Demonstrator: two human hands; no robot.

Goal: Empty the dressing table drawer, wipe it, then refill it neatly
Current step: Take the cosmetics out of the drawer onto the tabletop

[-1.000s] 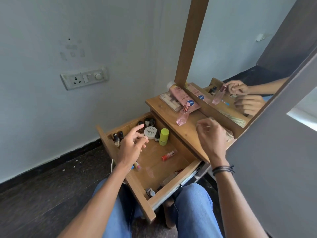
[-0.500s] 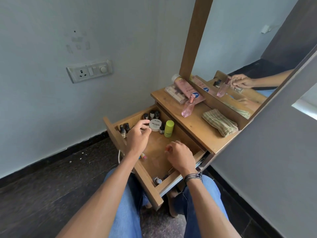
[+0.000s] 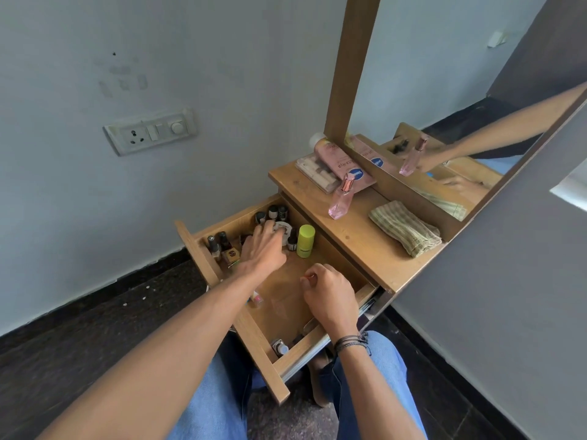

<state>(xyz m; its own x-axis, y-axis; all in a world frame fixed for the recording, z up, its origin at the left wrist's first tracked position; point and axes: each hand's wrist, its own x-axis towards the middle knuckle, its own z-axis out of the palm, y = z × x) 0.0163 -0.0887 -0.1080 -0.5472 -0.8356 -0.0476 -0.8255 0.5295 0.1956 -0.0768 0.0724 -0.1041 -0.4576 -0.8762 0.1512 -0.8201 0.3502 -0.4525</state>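
Observation:
The wooden drawer (image 3: 254, 339) is pulled out over my lap. At its back stand a lime-green bottle (image 3: 305, 241), a white round jar (image 3: 285, 231) and small dark bottles (image 3: 272, 212); nail polish bottles (image 3: 219, 244) fill the left corner. My left hand (image 3: 265, 246) lies over the white jar, fingers spread on its lid; the jar still rests on the drawer floor. My right hand (image 3: 330, 293) hovers mid-drawer, closed on a small red tube whose tip shows between the fingers. A small bottle (image 3: 279, 347) lies in the front corner.
On the tabletop (image 3: 359, 246) are a pink perfume bottle (image 3: 341, 201), a folded striped cloth (image 3: 405, 228), a pink lotion tube (image 3: 340, 165) and a clear case (image 3: 316, 173). The mirror (image 3: 460, 90) rises behind. A switchboard (image 3: 149, 131) is on the left wall.
My right hand came down from the tabletop into the drawer and closed on the red tube. My left hand slid forward onto the white jar.

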